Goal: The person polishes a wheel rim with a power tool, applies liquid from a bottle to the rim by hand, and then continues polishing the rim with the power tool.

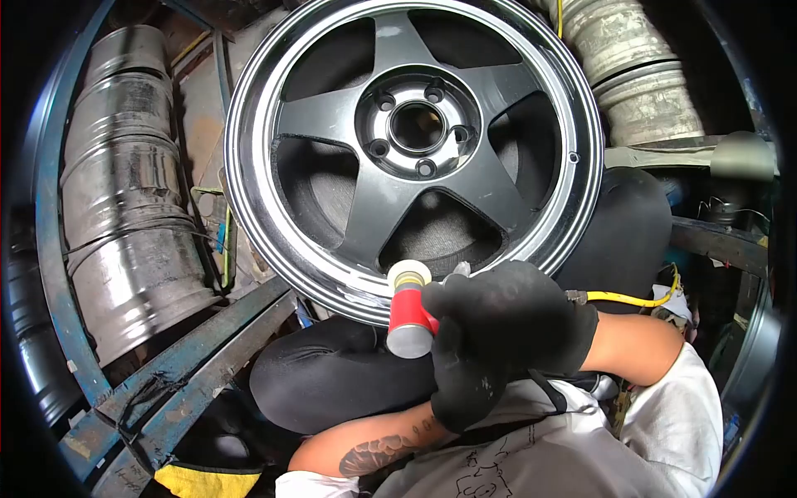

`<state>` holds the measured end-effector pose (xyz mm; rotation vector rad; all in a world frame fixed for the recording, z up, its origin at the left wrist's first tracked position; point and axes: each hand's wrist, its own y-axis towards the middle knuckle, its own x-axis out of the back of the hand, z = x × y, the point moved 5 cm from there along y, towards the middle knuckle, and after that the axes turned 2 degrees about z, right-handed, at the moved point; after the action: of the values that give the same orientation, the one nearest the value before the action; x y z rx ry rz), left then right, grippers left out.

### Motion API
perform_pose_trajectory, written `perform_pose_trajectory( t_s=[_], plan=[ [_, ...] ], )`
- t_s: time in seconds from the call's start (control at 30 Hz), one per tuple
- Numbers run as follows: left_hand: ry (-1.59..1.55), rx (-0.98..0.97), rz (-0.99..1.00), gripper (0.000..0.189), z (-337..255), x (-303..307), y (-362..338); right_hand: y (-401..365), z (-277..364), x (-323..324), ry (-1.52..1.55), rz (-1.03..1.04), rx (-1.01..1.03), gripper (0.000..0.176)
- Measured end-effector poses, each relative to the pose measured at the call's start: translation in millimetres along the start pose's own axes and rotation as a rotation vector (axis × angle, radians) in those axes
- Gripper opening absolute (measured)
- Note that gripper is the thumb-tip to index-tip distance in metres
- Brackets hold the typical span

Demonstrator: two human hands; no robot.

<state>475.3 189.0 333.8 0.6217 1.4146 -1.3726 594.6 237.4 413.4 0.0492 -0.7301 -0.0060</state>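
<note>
A dark grey five-spoke car wheel rim [382,203] with a shiny lip [290,241] lies face up in front of my legs. My right hand [523,315], in a black glove, is closed around a small red air polisher [407,309]. Its pale round pad [410,270] is at the near lip of the rim; whether it touches cannot be told. Just below, my left hand [469,386], gloved in black too, is closed against the polisher's body, its fingers partly hidden by the right hand. A yellow air hose [627,297] runs off to the right behind the right hand.
Stacked bare metal wheel barrels [137,183] stand on the left behind a blue metal frame [54,207]. More barrels [635,70] are at the upper right. A rusty bar [718,241] crosses on the right. A yellow cloth [207,481] lies at the lower left.
</note>
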Motion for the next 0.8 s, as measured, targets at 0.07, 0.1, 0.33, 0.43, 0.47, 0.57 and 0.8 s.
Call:
perform_pose_trajectory(
  t_s=[0.07,0.1,0.33,0.43,0.47,0.57,0.8],
  plan=[
    [0.088,-0.008,-0.006,0.079,-18.7,-7.3,1.7,4.0,2.5,2.1,0.019,-0.045,0.044,0.024],
    [0.105,-0.002,-0.009,0.079,-20.8,-9.8,-1.4,9.3,2.3,-1.6,0.039,-0.006,0.026,0.023],
    [0.182,0.045,-0.037,0.078,-30.3,-7.7,-18.7,40.5,12.9,-18.6,0.155,-0.075,0.011,0.015],
    [0.186,0.076,-0.044,0.077,-19.3,-6.3,-20.7,26.6,8.5,-19.8,0.152,-0.044,0.062,0.022],
    [0.184,0.094,-0.045,0.077,-13.8,-6.9,-21.4,20.1,6.4,-16.4,0.138,-0.027,0.092,0.024],
    [0.183,0.136,-0.045,0.076,0.8,-8.0,-20.3,7.0,7.2,2.9,0.034,0.079,0.067,0.032],
    [0.214,0.141,-0.058,0.075,-15.4,-13.5,-12.3,17.9,9.0,-14.9,-0.051,0.057,-0.031,0.028]
  ],
)
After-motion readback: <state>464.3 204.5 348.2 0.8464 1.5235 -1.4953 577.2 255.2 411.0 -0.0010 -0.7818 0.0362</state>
